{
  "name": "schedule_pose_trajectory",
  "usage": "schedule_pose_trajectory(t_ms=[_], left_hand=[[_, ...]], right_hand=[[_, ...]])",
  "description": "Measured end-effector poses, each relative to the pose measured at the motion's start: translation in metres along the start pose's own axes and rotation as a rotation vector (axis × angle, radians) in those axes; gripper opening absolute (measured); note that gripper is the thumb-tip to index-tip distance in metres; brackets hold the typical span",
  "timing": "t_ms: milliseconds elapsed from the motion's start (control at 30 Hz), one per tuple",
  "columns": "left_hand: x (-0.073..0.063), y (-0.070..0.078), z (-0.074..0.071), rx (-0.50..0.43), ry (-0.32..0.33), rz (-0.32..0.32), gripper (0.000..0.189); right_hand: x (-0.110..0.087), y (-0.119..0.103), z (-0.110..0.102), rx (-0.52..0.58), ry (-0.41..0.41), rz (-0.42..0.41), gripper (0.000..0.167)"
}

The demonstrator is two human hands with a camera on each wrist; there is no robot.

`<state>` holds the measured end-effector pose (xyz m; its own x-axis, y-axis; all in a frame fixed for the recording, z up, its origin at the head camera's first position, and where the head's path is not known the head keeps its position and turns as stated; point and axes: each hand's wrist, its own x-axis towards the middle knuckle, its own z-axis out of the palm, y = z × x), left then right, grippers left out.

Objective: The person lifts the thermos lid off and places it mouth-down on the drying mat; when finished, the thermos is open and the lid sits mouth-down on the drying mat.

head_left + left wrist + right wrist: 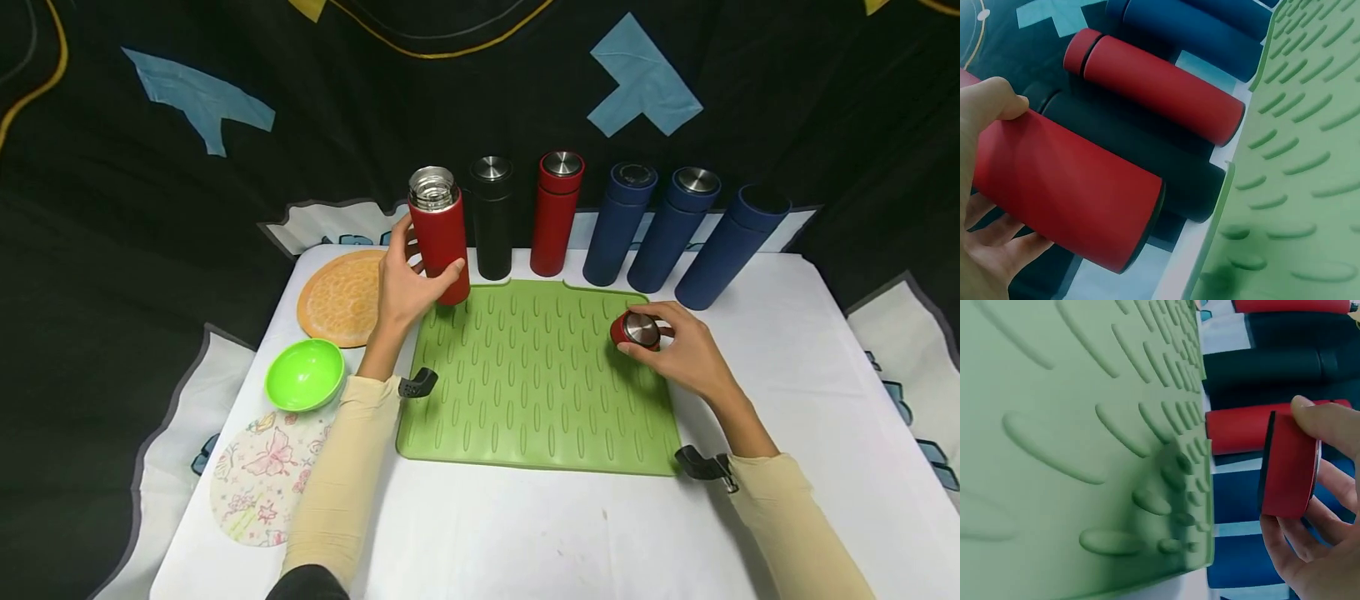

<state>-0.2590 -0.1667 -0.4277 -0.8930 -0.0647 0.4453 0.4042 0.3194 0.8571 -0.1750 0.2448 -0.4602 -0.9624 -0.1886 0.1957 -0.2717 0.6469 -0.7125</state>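
My left hand point(408, 279) grips a red thermos bottle point(442, 242) whose mouth is uncovered, showing a steel threaded neck point(433, 190). In the left wrist view the bottle's body point(1072, 181) leans with thumb on one side and fingers beneath. Between thumb and fingers, my right hand point(682, 346) holds a red lid point(637, 331) with a steel top, over the right part of a green ridged mat point(540, 383). The right wrist view has the lid point(1290, 465) on edge, its dark rim toward the mat point(1054, 506).
Along the back edge stand a black thermos point(492, 221), a second red thermos point(557, 217) and three blue ones, including the leftmost blue thermos point(618, 225). At left lie an orange round mat point(341, 300), a green bowl point(303, 375) and a butterfly-patterned round mat point(258, 483).
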Motion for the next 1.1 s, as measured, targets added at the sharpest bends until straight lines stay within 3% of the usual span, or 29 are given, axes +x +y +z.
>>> schedule_pose_trajectory(t_ms=[300, 567, 1100], left_hand=[[0.023, -0.014, 0.002, 0.008, 0.007, -0.048, 0.086], [0.037, -0.028, 0.006, 0.051, 0.010, -0.098, 0.090], [0.052, -0.068, 0.021, 0.119, 0.017, -0.132, 0.089]], right_hand=[[0.030, 0.021, 0.013, -0.066, -0.024, -0.008, 0.059], [0.044, 0.043, 0.020, -0.094, -0.025, 0.007, 0.060], [0.029, 0.045, 0.017, -0.087, -0.042, 0.006, 0.074]])
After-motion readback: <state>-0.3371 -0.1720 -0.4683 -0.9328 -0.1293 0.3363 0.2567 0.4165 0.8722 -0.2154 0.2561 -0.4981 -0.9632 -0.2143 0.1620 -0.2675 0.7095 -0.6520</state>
